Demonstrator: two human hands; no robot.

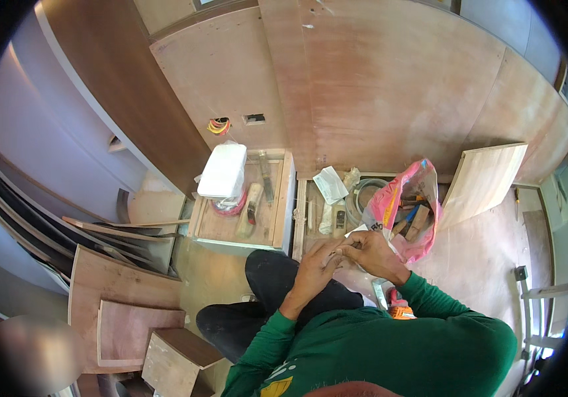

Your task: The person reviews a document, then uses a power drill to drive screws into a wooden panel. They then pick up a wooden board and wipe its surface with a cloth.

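Note:
My left hand (314, 270) and my right hand (372, 254) meet above my lap, their fingertips closed together. Whatever small thing lies between them is too small to make out. A pink and white plastic bag (395, 192) with wooden-handled tools and a blue-handled tool (412, 214) inside stands just beyond my right hand. Beside it lie a coil of clear hose (362, 192), a white sheet of paper (330, 184) and a pale bottle (339, 217). Below my right forearm, partly hidden by the sleeve, is an orange and red tool (400, 308).
A low wooden cabinet (273, 228) at centre left carries a white container (223, 171), a pale bottle (251, 205) and a clear tube (265, 177). Cut boards (132, 324) lie at left, near a blurred round shape (39, 354). A wooden panel (486, 178) leans at right, near a ladder (552, 291).

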